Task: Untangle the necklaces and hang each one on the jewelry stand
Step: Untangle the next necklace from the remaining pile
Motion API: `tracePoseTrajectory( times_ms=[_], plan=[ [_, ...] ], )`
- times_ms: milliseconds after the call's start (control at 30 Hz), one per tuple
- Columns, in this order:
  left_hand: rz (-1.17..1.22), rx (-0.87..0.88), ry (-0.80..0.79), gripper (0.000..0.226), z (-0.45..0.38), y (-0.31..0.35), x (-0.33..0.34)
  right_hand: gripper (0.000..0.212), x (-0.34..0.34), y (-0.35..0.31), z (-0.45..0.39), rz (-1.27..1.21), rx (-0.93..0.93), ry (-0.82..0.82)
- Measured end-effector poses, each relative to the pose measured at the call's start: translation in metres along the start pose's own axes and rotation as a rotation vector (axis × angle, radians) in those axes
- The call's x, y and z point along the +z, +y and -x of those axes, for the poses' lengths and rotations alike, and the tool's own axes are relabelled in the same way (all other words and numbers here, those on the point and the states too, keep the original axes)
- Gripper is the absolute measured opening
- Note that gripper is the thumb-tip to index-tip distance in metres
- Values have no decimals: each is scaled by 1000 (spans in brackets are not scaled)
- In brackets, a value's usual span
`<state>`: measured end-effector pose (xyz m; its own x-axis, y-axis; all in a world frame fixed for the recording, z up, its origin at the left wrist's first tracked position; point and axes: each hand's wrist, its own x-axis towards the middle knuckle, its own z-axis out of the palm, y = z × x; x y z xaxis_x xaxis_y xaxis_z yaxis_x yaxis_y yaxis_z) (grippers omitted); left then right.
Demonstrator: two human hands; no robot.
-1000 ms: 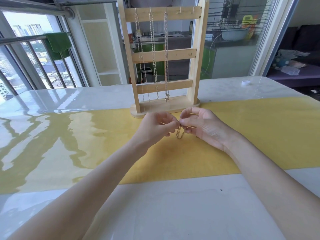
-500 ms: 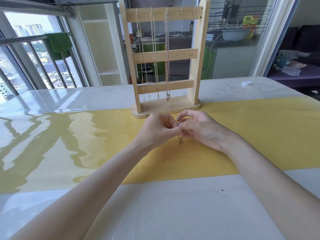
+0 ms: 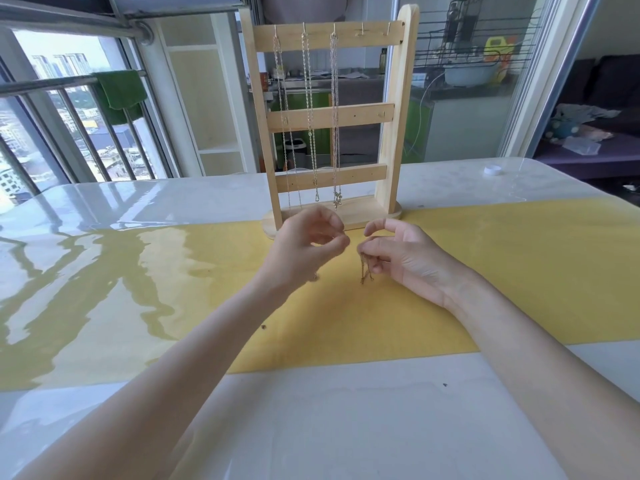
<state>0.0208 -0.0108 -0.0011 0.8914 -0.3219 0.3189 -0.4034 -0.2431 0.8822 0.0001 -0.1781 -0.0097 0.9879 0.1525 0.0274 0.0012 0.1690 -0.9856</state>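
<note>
- Jewelry stand carries three hung chains on its top bar.
- In front of it, right hand pinches a gold necklace, dangling.
- Left hand, beside it, has fingers curled; whether they hold anything, cannot tell.

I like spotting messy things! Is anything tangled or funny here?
Yes: the gold necklace dangling bunched from the right hand looks knotted. The three chains on the jewelry stand hang straight.
</note>
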Motion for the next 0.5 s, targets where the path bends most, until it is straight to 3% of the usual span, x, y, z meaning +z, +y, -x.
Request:
tracePoseTrajectory(
  times_ms=[133, 500],
  plan=[
    [-78, 89, -71, 27, -1, 0, 3, 22, 1, -1, 0, -13, -29, -6],
    [-163, 159, 5, 34, -1, 3, 5, 22, 3, -7, -2, 68, -94, 15]
  ],
)
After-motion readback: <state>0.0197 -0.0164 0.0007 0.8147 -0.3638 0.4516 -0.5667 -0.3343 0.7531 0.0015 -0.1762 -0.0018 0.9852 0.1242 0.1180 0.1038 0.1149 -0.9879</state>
